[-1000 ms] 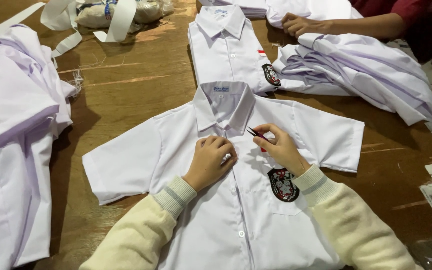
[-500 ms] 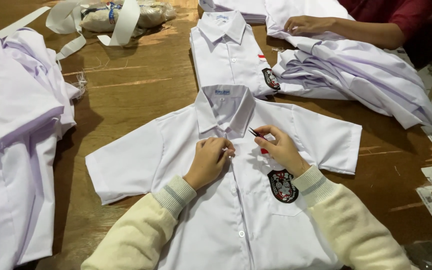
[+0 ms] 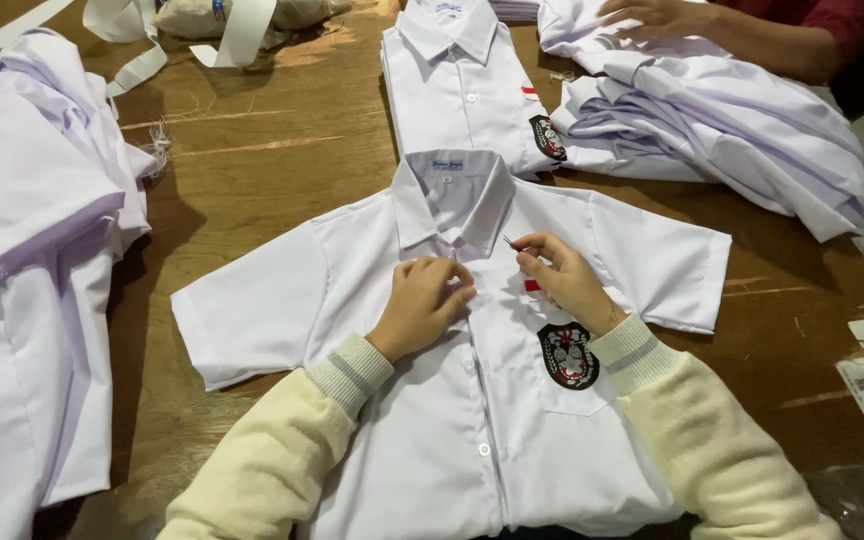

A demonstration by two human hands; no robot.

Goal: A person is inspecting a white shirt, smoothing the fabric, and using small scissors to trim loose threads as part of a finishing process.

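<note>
white shirt flat at table centre, collar at 12 o'clock | soft, light, wrinkles easily; best held at placket | left hand clenched, pressing placket | right hand pinching small thin tool

A single head-worn camera looks steeply down and forward over the worktop, close in. The wearer's forearms enter from the bottom edge, a shirt fills the frame's centre, and another person's hand reaches in at upper right.
</note>
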